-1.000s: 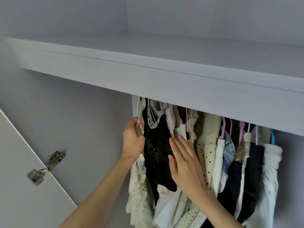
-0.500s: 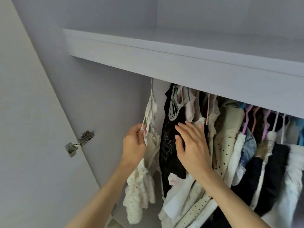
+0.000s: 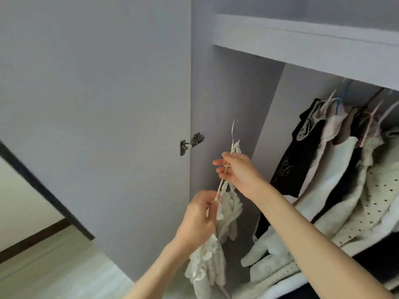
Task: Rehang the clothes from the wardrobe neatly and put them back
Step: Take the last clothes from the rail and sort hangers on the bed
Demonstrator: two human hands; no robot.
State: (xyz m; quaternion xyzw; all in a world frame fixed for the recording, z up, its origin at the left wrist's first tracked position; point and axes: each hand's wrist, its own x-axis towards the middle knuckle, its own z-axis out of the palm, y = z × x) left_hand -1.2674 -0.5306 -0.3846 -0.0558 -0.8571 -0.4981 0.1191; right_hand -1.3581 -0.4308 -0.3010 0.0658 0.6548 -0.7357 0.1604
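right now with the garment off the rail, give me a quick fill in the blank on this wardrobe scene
1. Both hands hold the frilly ____ garment on its thin hanger.
2. The right hand is ____ than the left hand.
3. The metal hinge sits on the wardrobe ____.

Missing: white; higher; door

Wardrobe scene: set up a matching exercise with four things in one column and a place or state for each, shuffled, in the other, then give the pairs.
Things:
1. white frilly garment
2. black top
3. door hinge
4. dotted cream garment

Places or states:
A. hanging leftmost on the rail
B. fixed at the door's edge
C. held in both hands, off the rail
D. hanging right of the black top

Pairs: 1-C, 2-A, 3-B, 4-D
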